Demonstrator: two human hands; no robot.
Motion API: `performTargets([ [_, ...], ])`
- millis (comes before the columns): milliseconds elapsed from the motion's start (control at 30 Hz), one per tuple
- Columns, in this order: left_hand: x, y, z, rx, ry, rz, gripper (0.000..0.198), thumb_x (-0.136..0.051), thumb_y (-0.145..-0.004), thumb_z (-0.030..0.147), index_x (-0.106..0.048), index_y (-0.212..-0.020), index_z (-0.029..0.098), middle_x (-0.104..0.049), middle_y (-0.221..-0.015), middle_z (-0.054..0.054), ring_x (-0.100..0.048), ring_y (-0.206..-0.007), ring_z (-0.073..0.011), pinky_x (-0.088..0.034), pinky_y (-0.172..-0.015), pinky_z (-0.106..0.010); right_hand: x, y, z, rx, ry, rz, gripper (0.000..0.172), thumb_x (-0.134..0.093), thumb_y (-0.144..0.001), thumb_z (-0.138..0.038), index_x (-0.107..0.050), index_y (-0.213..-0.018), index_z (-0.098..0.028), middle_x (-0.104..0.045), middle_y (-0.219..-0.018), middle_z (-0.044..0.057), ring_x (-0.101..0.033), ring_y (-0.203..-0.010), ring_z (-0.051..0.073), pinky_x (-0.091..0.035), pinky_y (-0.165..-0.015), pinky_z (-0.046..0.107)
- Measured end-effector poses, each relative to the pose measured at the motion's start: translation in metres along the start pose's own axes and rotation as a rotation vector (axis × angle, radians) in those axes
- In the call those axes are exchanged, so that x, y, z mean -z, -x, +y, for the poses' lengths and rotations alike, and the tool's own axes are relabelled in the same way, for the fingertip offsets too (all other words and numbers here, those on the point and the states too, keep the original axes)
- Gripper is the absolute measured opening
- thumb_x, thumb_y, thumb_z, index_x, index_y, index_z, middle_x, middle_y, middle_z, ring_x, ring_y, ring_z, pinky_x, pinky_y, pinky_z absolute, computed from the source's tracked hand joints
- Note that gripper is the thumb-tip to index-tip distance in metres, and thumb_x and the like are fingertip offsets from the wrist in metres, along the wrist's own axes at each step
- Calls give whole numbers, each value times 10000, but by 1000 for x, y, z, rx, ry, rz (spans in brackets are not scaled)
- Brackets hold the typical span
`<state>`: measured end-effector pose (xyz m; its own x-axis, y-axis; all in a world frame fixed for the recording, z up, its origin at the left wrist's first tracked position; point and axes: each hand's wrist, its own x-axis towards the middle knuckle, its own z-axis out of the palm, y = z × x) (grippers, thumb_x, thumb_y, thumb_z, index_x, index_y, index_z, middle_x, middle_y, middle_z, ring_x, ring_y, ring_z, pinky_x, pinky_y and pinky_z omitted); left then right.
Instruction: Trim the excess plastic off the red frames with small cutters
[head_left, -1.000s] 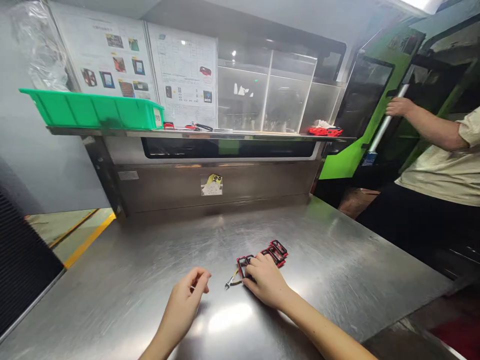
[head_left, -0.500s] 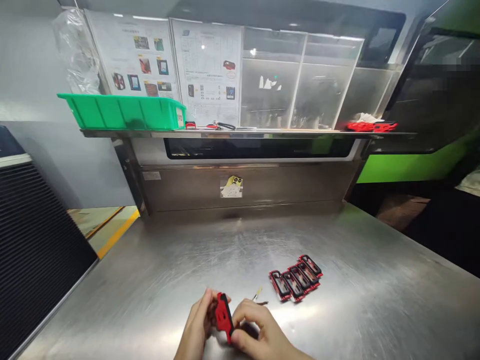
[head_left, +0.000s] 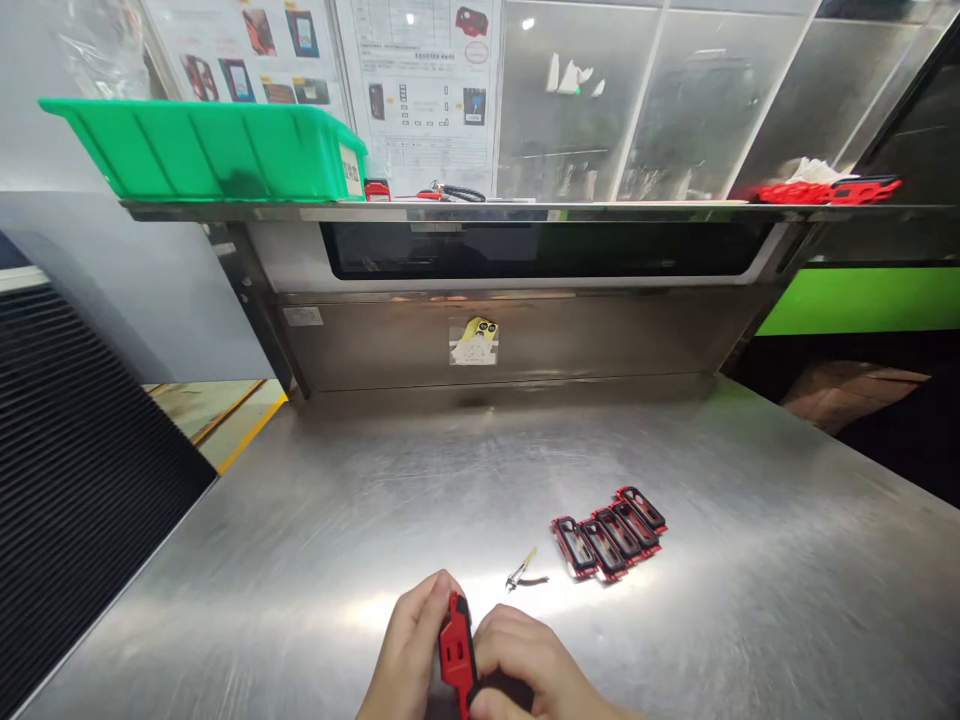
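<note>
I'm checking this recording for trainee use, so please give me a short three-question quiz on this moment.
1. True or false: the green bin stands on the shelf above the steel table.
2. What do the left hand and right hand hold between them? A: a red frame. B: a cup. C: a screwdriver.
3. Fill in the missing word: the small pliers lie to the ___ of the row of red frames.

Key: 1 true; 2 A; 3 left.
</note>
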<state>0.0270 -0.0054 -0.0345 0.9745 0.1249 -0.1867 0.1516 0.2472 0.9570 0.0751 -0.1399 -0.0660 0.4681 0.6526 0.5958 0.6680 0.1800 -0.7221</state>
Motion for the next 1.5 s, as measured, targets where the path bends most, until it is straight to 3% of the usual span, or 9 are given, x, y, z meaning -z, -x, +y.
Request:
performTargets([
  [367,4,-1,-5,18,-60,-6,529,-477,-775,679,-457,-633,169,-343,-579,35,-306,-539,-109,-301,-529,-229,3,2,-5,-93,6,-17,513,-349,-965,-584,-575,-752,-175,-590,-676,50,-542,-651,161,-410,-616,252],
  [533,4,-2,-2,-91,-132,-158,518,-548,-718,683,-474,-712,170,-359,-614,34,-319,-580,-115,-301,-569,-230,4,3,-5,-110,0,39,490,-366,-969,-558,-559,-735,-173,-580,-659,41,-534,-639,153,-395,-601,247],
  [600,3,-3,-4,-108,-198,-163,510,-577,-702,667,-448,-692,174,-359,-624,32,-316,-593,-117,-292,-571,-230,5,4,-4,-118,15,48,508,-360,-969,-566,-549,-712,-171,-582,-654,43,-532,-631,152,-393,-594,247],
  [733,3,-2,-11,-75,-265,-39,494,-515,-741,663,-429,-641,187,-360,-613,27,-337,-601,-134,-326,-595,-238,4,5,-4,-139,25,35,531,-339,-969,-580,-543,-698,-171,-587,-652,48,-532,-630,157,-395,-597,253],
  [900,5,-2,-16,9,-367,156,578,-389,-757,737,-475,-585,192,-469,-620,-18,-433,-657,-184,-377,-648,-267,2,6,-3,-215,-88,136,502,-413,-951,-562,-530,-674,-160,-556,-636,26,-513,-598,135,-367,-569,229],
  [1000,3,-1,-11,22,-318,44,596,-330,-794,728,-539,-698,178,-474,-573,-3,-437,-581,-170,-364,-586,-263,2,8,-3,-321,-193,176,472,-458,-935,-549,-535,-690,-154,-575,-668,31,-527,-624,141,-381,-601,234],
  [1133,0,1,-3,-72,-250,-130,579,-439,-758,719,-517,-950,178,-458,-531,38,-409,-498,-137,-306,-516,-234,3,8,-4,-336,-274,155,477,-452,-931,-567,-536,-710,-152,-598,-698,45,-541,-644,154,-398,-623,247],
  [1333,1,0,-7,-114,-327,-148,542,-408,-795,695,-523,-894,175,-440,-525,33,-407,-496,-126,-295,-489,-220,4,10,0,-297,-225,158,468,-465,-936,-555,-552,-710,-154,-587,-679,32,-531,-636,146,-382,-623,233],
  [1500,2,-3,-14,-128,-325,-141,557,-391,-782,724,-495,-802,177,-397,-540,28,-340,-457,-103,-234,-429,-211,4,13,0,-448,-278,78,494,-474,-910,-609,-507,-703,-161,-541,-682,19,-492,-634,143,-355,-603,219],
])
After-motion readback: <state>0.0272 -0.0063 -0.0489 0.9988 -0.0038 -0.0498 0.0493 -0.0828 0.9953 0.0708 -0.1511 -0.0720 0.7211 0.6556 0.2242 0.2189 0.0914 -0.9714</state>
